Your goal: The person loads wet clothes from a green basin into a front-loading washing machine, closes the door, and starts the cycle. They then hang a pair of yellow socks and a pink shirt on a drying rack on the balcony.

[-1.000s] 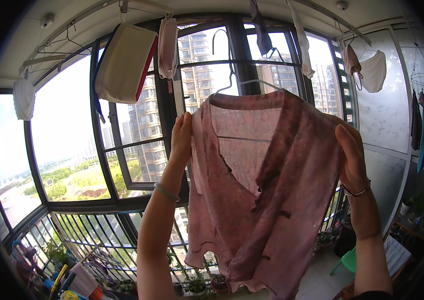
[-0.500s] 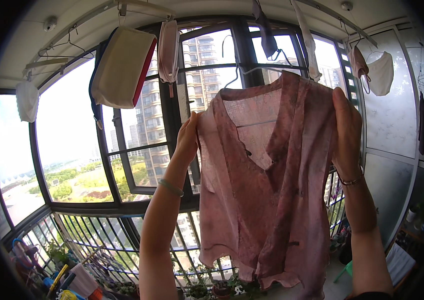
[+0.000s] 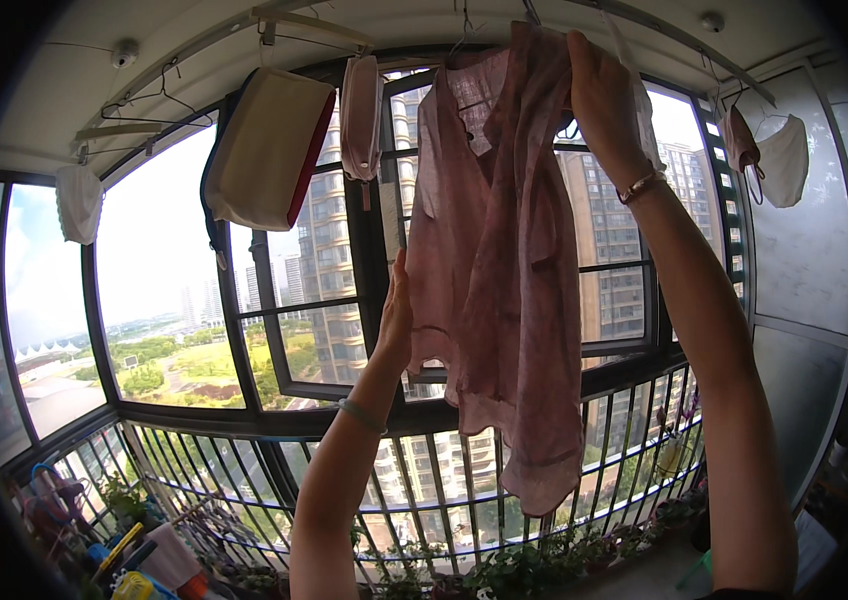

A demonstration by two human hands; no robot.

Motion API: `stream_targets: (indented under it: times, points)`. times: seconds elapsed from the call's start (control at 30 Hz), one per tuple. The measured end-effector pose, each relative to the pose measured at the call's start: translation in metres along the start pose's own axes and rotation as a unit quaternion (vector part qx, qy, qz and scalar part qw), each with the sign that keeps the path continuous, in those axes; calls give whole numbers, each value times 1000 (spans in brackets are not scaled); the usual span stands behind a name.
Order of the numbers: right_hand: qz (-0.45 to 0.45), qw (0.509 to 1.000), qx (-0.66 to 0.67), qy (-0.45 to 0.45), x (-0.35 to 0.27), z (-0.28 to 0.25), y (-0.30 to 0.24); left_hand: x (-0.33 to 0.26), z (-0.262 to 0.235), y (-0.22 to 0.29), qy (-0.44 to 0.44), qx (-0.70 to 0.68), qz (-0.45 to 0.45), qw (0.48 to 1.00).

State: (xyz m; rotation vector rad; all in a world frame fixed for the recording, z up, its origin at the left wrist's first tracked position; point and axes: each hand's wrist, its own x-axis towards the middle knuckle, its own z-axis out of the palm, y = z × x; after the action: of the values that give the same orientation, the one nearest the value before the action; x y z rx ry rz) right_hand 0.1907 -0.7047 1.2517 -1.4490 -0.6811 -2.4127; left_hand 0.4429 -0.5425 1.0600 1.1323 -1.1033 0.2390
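Note:
A thin, dusty-pink sleeveless blouse [image 3: 489, 230] hangs high in front of me, just under the ceiling rail, its ruffled hem hanging lower on the right. My right hand [image 3: 606, 105] is raised to its right shoulder and closed on the cloth there; the fingertips are partly hidden. Lower down, at the blouse's left edge, my left hand [image 3: 399, 318] points upward with fingers stretched out, its palm side against the fabric. At the neckline part of a hanger [image 3: 464, 40] shows; most of it is hidden in the blouse.
Left of the blouse hang a cream bag with red trim [image 3: 269, 150] and a narrow pink pouch [image 3: 361, 118]. White cloth items [image 3: 782, 160] hang at the right. Dark-framed windows and a barred railing [image 3: 434, 480] stand behind, with plants [image 3: 524, 570] along the bottom.
The blouse has gone up toward the ceiling rail and turned partly sideways. My right hand has risen with its shoulder; my left hand has slid from the other shoulder down to the side edge.

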Motion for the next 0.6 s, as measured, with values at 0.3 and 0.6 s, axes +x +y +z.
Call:
stream_targets:
  times: [0.3, 0.6]
  points:
    - [-109, 984, -83, 112, 54, 95, 52, 13, 68, 59, -112, -83, 96, 986]
    - [-108, 983, -106, 100, 98, 141, 83, 57, 58, 71, -91, -43, 145, 984]
